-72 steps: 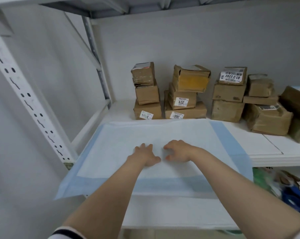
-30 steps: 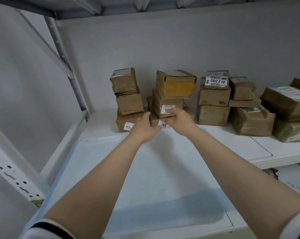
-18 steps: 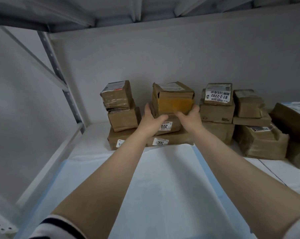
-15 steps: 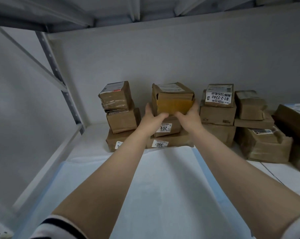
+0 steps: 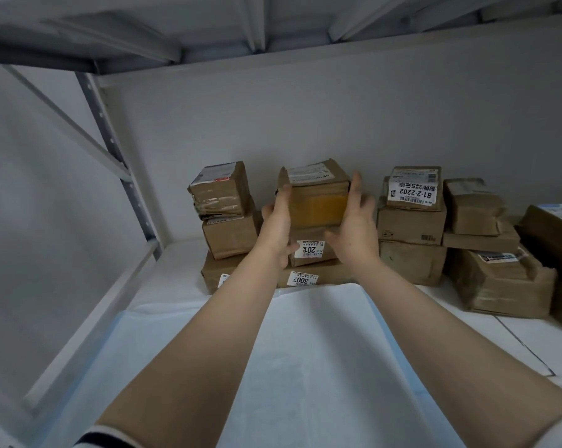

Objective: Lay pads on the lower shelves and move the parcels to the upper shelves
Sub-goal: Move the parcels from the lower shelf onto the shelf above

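My left hand (image 5: 278, 227) and right hand (image 5: 354, 229) reach out to 12 o'clock and flank the top parcel (image 5: 318, 197) of the middle stack at the back of the shelf (image 5: 176, 263). My left fingers (image 5: 283, 197) lie straight and flat against its 9 o'clock side. My right fingers (image 5: 357, 189) stand straight up along its 3 o'clock side, touching or just off the cardboard, I cannot tell which. Both thumbs point inward below its front face.

The top parcel sits on the parcel labelled 201 (image 5: 310, 250), which sits on the flat parcel labelled 300 (image 5: 318, 276). Just beside them at 9 o'clock is the left stack (image 5: 224, 215) of three parcels, its top one tilted. At 3 o'clock the right stack (image 5: 412, 224) carries a label reading 81-2-2202 on top, and more parcels (image 5: 499, 276) crowd beyond it.

The pad (image 5: 305, 367), white with a pale blue border, lies flat on the shelf at 6 o'clock of the stacks, under my forearms. Its far edge is up against the foot of the middle stack. The underside of the upper shelf (image 5: 208, 30) is overhead.
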